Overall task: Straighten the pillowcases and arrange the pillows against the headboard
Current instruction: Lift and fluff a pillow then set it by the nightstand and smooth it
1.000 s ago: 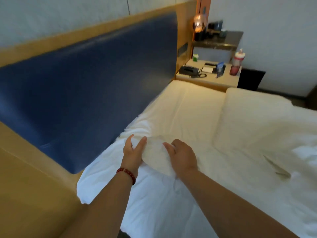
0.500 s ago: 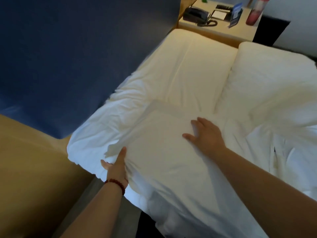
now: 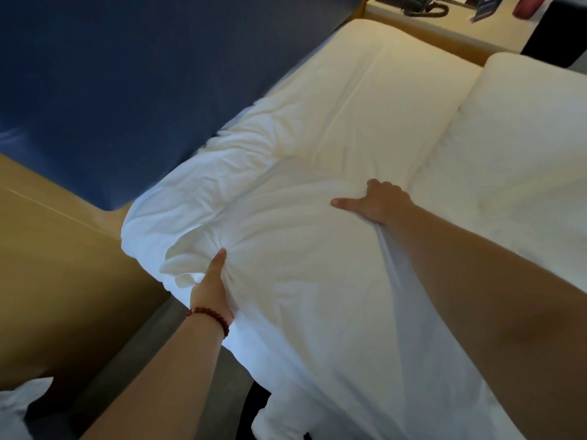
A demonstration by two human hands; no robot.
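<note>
1. Blue headboard (image 3: 104, 90) fills the upper left; one pillow (image 3: 365, 100) already lies along it.
2. Left hand (image 3: 211, 287) and right hand (image 3: 378, 201) each clutch the near pillow (image 3: 286, 249) at center.
3. Its cover looks wrinkled; smoothing and placing remain.

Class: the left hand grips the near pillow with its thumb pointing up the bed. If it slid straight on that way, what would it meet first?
The left hand would likely push into the bunched pillow it grips; the blue headboard lies further beyond, though depth is unclear.
</note>
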